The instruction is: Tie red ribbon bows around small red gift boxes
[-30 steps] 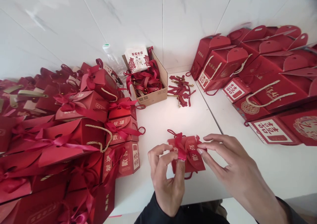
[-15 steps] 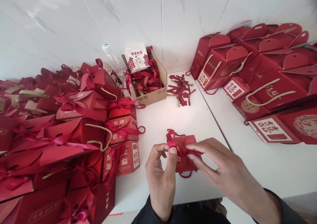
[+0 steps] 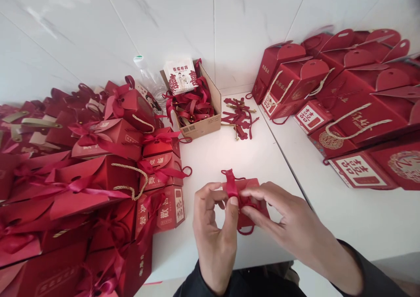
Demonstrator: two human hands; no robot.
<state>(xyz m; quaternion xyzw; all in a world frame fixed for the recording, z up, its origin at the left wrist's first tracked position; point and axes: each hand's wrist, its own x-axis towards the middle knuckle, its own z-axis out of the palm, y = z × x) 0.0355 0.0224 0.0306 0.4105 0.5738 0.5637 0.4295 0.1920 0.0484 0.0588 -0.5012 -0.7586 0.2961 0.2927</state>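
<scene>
A small red gift box (image 3: 247,220) with cord handles sits on the white table near its front edge, partly covered by both hands. Red satin ribbon (image 3: 231,185) lies over its top. On the left side of the box, my left hand (image 3: 216,227) pinches the ribbon between thumb and fingers. From the right, my right hand (image 3: 282,214) has its thumb and fingertips closed on the ribbon at the middle of the box top; the exact spot is hidden by the fingers.
Many red boxes with ribbon bows (image 3: 95,179) are piled on the left. A cardboard box (image 3: 205,124) of ribbons and straps stands at the back beside a clear plastic bottle (image 3: 147,80). Loose red straps (image 3: 239,117) lie near it. Red boxes with rope handles (image 3: 357,100) fill the right.
My right hand has moved left, closer to my left hand. The ribbon end by my left fingers now stands up more over the box.
</scene>
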